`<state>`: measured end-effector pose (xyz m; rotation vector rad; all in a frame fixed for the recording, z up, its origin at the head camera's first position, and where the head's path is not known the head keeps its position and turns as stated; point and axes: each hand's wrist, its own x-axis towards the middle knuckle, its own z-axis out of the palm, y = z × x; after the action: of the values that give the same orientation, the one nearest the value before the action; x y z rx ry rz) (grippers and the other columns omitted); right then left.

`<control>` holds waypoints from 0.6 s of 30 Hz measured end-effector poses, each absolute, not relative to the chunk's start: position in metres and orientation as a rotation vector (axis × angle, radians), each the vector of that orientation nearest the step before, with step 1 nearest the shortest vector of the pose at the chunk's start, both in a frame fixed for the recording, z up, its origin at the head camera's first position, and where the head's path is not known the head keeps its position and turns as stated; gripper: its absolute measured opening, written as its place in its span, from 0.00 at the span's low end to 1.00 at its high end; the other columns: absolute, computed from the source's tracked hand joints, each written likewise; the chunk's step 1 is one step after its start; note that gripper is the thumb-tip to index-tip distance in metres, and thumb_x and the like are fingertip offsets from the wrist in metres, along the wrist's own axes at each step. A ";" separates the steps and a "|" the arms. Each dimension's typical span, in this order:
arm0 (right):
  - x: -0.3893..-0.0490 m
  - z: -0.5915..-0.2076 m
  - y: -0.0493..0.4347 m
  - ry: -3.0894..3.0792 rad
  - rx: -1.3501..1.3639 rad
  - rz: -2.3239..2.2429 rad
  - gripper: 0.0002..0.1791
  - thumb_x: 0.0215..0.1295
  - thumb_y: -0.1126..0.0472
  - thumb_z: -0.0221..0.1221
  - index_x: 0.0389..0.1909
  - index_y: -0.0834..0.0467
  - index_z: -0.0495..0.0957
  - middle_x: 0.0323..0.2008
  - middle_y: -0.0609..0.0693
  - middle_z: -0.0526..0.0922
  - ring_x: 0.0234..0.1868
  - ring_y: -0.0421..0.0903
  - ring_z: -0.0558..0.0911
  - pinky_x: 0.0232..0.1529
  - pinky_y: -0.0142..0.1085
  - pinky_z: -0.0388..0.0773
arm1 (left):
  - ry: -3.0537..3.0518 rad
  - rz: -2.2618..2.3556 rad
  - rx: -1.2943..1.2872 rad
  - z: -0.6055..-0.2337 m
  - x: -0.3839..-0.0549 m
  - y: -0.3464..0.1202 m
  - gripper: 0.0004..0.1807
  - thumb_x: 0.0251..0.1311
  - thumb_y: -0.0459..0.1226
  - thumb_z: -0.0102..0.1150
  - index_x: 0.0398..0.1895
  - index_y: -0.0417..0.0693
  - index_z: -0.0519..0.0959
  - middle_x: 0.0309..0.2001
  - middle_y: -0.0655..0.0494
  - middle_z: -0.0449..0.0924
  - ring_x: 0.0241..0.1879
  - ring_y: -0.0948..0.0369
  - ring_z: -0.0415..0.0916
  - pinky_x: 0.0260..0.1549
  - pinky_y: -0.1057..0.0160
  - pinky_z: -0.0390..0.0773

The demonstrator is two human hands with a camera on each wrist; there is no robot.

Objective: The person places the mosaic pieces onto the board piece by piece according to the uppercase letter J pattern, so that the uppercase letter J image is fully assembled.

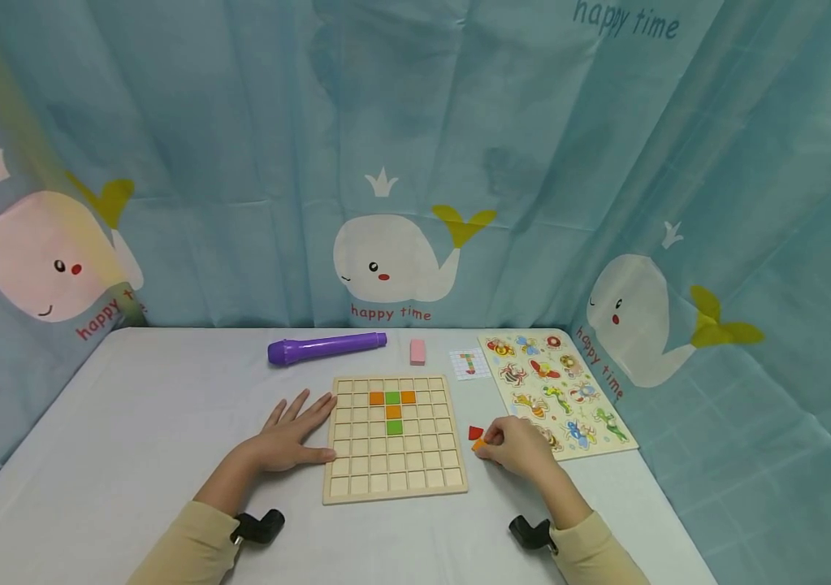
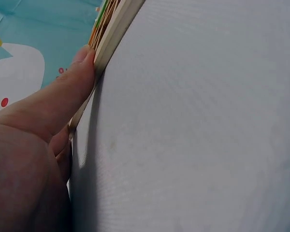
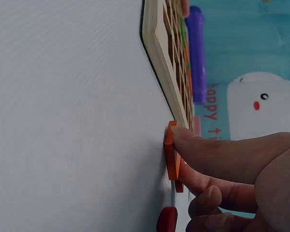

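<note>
A wooden grid board [image 1: 360, 486] lies in the middle of the table. Its upper cells hold three orange tiles [image 1: 376, 398] and two green tiles [image 1: 395, 427], set in a T shape. My left hand [image 1: 287, 439] rests at the board's left edge with fingers spread, the thumb touching the rim [image 2: 113, 36]. Right of the board, my right hand [image 1: 521, 447] pinches an orange tile [image 3: 171, 150] between thumb and finger, tilted up in the right wrist view. A red piece [image 1: 475, 433] lies beside those fingertips; the right wrist view shows red [image 3: 167, 220] in two spots.
Behind the board lie a purple toy microphone [image 1: 327, 348], a pink block [image 1: 417, 352] and a small pattern card [image 1: 469, 363]. An insect puzzle board [image 1: 561, 390] lies at the right, close to my right hand. A blue whale-print curtain [image 1: 400, 162] hangs behind the table.
</note>
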<state>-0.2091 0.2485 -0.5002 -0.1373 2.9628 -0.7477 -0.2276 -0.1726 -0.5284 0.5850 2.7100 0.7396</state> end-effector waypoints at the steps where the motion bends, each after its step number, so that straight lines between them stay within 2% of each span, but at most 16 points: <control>1: -0.210 -0.499 0.246 2.942 -0.149 -0.779 0.14 0.49 0.54 0.78 0.24 0.51 0.80 0.21 0.43 0.75 0.23 0.41 0.72 0.25 0.34 0.66 | 2.711 0.735 0.583 -0.528 -0.228 -0.173 0.56 0.58 0.67 0.60 0.82 0.54 0.48 0.82 0.51 0.44 0.80 0.40 0.27 0.74 0.34 0.24; 6: -0.211 -0.497 0.237 2.875 -0.185 -0.833 0.16 0.48 0.56 0.78 0.24 0.53 0.78 0.20 0.45 0.72 0.23 0.42 0.70 0.24 0.33 0.64 | 2.704 0.735 0.576 -0.529 -0.229 -0.174 0.56 0.58 0.67 0.60 0.82 0.54 0.48 0.82 0.51 0.43 0.80 0.40 0.26 0.74 0.35 0.23; 10: -0.215 -0.493 0.233 2.859 -0.229 -0.865 0.15 0.51 0.56 0.77 0.24 0.51 0.77 0.20 0.45 0.72 0.23 0.41 0.70 0.23 0.32 0.64 | 2.716 0.740 0.580 -0.529 -0.229 -0.174 0.56 0.58 0.67 0.60 0.82 0.54 0.48 0.82 0.51 0.44 0.80 0.40 0.26 0.74 0.34 0.24; 18: -0.228 -0.485 0.214 2.833 -0.346 -0.998 0.12 0.57 0.54 0.74 0.25 0.49 0.79 0.24 0.42 0.78 0.24 0.42 0.73 0.22 0.33 0.70 | 2.710 0.744 0.578 -0.527 -0.228 -0.174 0.56 0.58 0.67 0.60 0.82 0.54 0.48 0.82 0.51 0.44 0.80 0.40 0.27 0.74 0.34 0.24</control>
<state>-0.2278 0.2137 -0.4846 -0.3461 2.8334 -0.9979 -0.2283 -0.1741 -0.5270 0.5782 2.7097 0.7442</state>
